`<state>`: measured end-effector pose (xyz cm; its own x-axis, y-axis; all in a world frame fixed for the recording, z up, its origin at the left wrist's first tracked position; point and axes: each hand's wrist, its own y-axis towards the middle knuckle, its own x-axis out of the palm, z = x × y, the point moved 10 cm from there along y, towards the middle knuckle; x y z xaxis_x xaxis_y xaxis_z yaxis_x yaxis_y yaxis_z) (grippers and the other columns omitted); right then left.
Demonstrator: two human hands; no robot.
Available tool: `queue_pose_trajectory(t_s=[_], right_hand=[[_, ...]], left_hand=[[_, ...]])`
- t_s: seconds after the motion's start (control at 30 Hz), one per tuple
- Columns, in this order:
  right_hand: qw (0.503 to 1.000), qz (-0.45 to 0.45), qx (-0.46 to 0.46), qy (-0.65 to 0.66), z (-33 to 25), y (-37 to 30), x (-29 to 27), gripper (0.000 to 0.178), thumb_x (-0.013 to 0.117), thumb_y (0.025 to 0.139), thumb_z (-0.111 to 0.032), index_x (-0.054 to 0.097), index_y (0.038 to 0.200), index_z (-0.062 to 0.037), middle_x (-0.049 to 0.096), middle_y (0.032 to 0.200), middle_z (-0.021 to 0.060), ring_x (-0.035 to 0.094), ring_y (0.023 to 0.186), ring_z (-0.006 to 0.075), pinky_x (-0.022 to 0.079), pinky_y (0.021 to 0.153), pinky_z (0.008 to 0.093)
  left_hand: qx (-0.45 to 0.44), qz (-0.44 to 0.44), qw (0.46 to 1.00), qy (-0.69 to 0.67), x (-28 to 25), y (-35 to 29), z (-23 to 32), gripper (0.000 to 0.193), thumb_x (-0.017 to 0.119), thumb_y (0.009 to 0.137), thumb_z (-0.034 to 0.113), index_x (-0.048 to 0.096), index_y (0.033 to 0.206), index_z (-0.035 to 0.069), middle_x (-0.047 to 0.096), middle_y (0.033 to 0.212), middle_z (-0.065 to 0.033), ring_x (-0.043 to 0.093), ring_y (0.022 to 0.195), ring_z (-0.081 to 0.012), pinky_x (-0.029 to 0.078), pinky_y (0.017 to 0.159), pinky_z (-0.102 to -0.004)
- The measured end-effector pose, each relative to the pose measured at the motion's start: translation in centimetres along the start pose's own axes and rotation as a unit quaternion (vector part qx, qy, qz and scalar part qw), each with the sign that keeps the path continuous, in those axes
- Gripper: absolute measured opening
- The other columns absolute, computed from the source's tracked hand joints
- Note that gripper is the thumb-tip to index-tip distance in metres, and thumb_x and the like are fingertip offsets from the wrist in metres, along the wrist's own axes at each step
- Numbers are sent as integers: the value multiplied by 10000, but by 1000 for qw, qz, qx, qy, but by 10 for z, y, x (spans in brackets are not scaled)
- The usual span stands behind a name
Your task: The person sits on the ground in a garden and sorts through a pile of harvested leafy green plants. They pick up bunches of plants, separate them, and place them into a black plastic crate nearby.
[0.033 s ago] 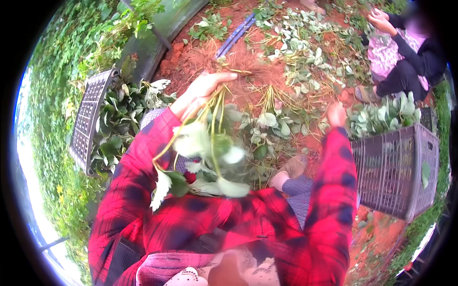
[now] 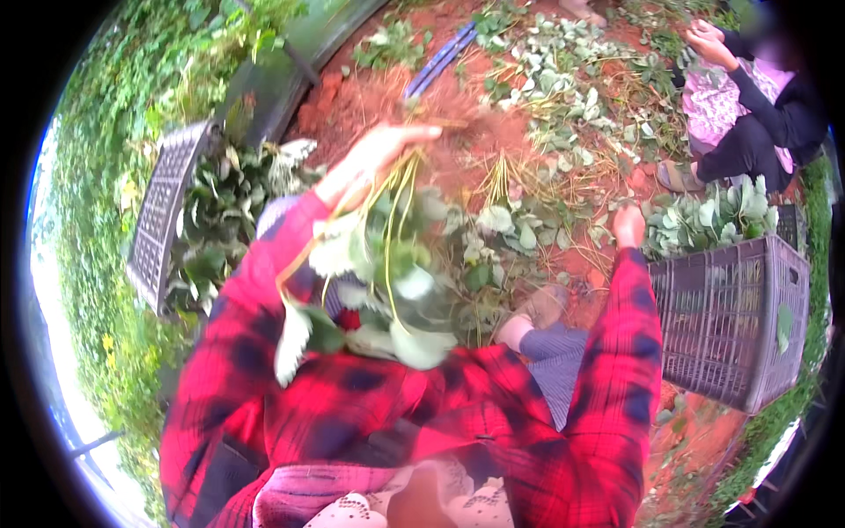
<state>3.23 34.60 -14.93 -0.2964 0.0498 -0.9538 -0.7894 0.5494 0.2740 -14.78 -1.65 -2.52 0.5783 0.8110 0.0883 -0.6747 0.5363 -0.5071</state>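
My left hand [image 2: 374, 160] is closed around the long yellow-green stalks of a leafy seedling [image 2: 421, 343]. Its broad, toothed leaves hang down in front of my red checked shirt. Fine brown roots [image 2: 453, 119] spread beyond my fingertips, blurred. To the right, my right hand [image 2: 628, 227] is closed in a fist shape over the soil, close to the leaves in the right crate [image 2: 713, 304]; whatever it may hold is hidden. Between my hands, another bunch of seedlings [image 2: 503, 220] lies on the red soil.
A tilted dark crate [image 2: 167, 207] stands at the left beside piled leafy plants [image 2: 220, 220]. Blue poles [image 2: 440, 60] lie farther off, near scattered seedlings [image 2: 572, 79]. A person [image 2: 744, 101] crouches at the far right. Green growth [image 2: 97, 194] lines the left side.
My right hand has shifted slightly toward me and to the right. My left hand still grips the seedling, whose hanging leaves have swayed a little.
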Motion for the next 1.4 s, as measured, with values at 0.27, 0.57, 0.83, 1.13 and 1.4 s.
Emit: queue_pose_trajectory(t_s=[0.27, 0.57, 0.83, 1.13, 1.4], right_hand=[[924, -295, 23, 243, -121, -27, -15, 536, 652, 661, -323, 552, 1057, 24, 589, 981, 197, 600, 843, 283, 455, 761, 334], [874, -237, -29, 423, -234, 27, -44, 256, 554, 754, -182, 608, 938, -12, 623, 735, 85, 578, 598, 156, 455, 588, 288], [909, -122, 201, 344, -40, -21, -3, 301, 476, 797, -209, 598, 635, 13, 591, 560, 94, 548, 450, 181, 448, 495, 329], [926, -214, -37, 309, -179, -45, -101, 267, 599, 757, -262, 573, 905, -41, 601, 717, 138, 587, 641, 245, 449, 548, 320], [511, -385, 192, 745, -266, -45, -100, 617, 283, 870, -526, 541, 924, 32, 610, 707, 122, 534, 477, 133, 355, 380, 178]], left_hand=[[-126, -86, 985, -81, 4, -19, -15, 171, 648, 744, 214, 565, 779, 69, 547, 614, -1, 487, 433, -105, 411, 391, -239], [-151, -94, 984, -22, 35, -6, -22, 144, 652, 744, 186, 573, 777, 71, 553, 584, -2, 469, 410, -97, 380, 373, -234], [-28, -79, 992, -90, 12, 2, -5, 134, 658, 732, 112, 599, 824, 35, 565, 609, -19, 490, 452, -85, 386, 402, -212], [45, -8, 992, -115, 0, 9, 8, 174, 688, 698, 89, 625, 842, 15, 613, 665, -58, 555, 494, -119, 455, 431, -239], [169, -60, 980, -84, 31, 8, 31, 227, 680, 687, 54, 588, 892, 18, 617, 773, -58, 579, 654, -134, 470, 564, -258]])
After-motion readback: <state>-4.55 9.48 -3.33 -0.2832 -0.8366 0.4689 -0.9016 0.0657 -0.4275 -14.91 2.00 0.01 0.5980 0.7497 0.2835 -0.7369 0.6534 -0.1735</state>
